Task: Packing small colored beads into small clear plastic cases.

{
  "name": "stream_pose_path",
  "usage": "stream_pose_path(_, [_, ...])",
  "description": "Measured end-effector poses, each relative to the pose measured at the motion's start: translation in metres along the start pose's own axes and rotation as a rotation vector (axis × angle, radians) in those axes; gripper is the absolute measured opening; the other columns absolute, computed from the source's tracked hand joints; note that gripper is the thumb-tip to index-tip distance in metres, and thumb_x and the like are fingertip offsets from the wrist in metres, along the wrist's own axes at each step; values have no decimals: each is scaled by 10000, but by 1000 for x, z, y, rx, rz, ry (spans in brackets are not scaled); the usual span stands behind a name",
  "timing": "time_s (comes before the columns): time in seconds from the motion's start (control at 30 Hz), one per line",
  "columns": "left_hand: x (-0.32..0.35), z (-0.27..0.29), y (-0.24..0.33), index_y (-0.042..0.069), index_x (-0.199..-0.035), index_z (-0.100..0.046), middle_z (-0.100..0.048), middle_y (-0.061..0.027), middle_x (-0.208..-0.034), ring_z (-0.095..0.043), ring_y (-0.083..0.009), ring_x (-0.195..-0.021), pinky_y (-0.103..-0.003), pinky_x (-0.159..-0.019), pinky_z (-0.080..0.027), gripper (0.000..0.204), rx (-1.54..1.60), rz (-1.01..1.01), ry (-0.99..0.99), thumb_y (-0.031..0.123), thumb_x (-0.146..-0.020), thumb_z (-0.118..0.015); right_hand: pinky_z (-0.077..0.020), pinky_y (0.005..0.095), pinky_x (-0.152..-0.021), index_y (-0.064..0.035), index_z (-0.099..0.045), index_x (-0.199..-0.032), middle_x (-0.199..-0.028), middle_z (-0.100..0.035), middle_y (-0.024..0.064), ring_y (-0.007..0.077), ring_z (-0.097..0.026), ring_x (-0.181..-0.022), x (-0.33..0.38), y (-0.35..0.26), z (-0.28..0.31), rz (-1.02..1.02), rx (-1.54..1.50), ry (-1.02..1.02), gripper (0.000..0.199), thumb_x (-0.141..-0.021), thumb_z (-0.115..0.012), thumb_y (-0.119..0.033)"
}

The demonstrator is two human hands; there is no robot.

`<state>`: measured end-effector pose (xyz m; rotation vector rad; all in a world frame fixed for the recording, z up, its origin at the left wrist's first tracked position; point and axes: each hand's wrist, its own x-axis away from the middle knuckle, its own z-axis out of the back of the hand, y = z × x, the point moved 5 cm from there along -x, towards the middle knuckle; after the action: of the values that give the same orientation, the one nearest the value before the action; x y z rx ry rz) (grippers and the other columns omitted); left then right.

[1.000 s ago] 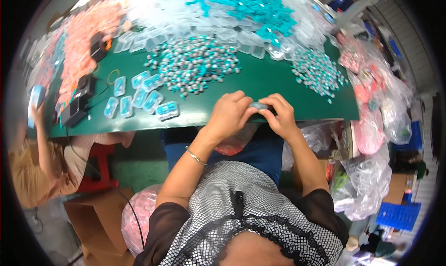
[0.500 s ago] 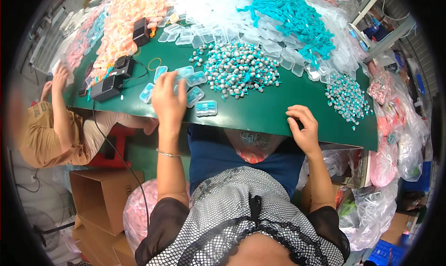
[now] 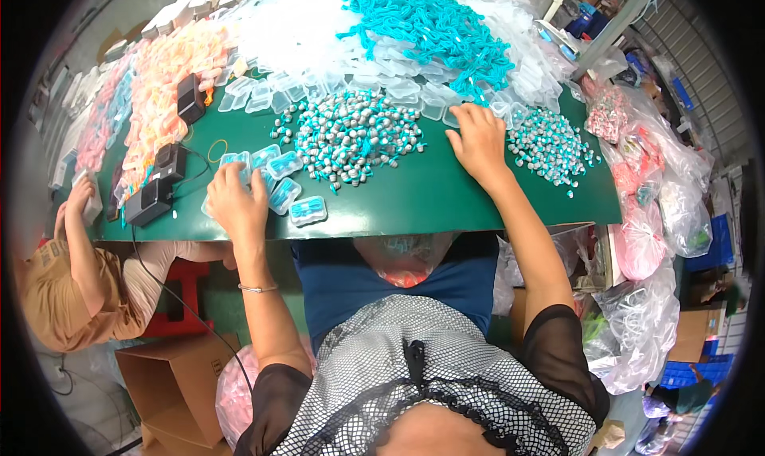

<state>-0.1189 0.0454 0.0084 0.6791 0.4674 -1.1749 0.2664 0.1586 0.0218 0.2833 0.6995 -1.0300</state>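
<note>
Packing workshop: heaped earplugs [image 3: 351, 137], cartons [image 3: 171, 384].

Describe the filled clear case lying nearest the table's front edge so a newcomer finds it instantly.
Start at the green table, then the left hand at its near edge. Just right of it lies a clear case holding turquoise pieces, alone nearest the edge, apart from the cluster of cases behind.

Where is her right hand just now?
In the head view, the right hand rests on the green table, between two piles of teal-and-silver pieces, touching clear cases.
</note>
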Motion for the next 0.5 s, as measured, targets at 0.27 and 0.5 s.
stream_pose_path(0.27, [19,24,93,102,-992,-676,-672,-77,-1061,-611,-294,-991,-410,-848,-437,203,407,-248,-36,112,-798,-736,-359,472,-924,-105,-654,-982,-822,-630,29,236,-595,-912,13,-1,5,98,15,12,211,-783,-724,-113])
stream_pose_path(0.5, [35,-5,179,144,-932,-695,-610,-19,-884,-570,-237,-895,-404,-787,-379,208,467,-442,-146,145,-740,-773,-389,420,-866,-104,-623,-955,-769,-608,34,235,-610,-778,50,-36,42,-1,-164,-133,179,-803,-718,-108])
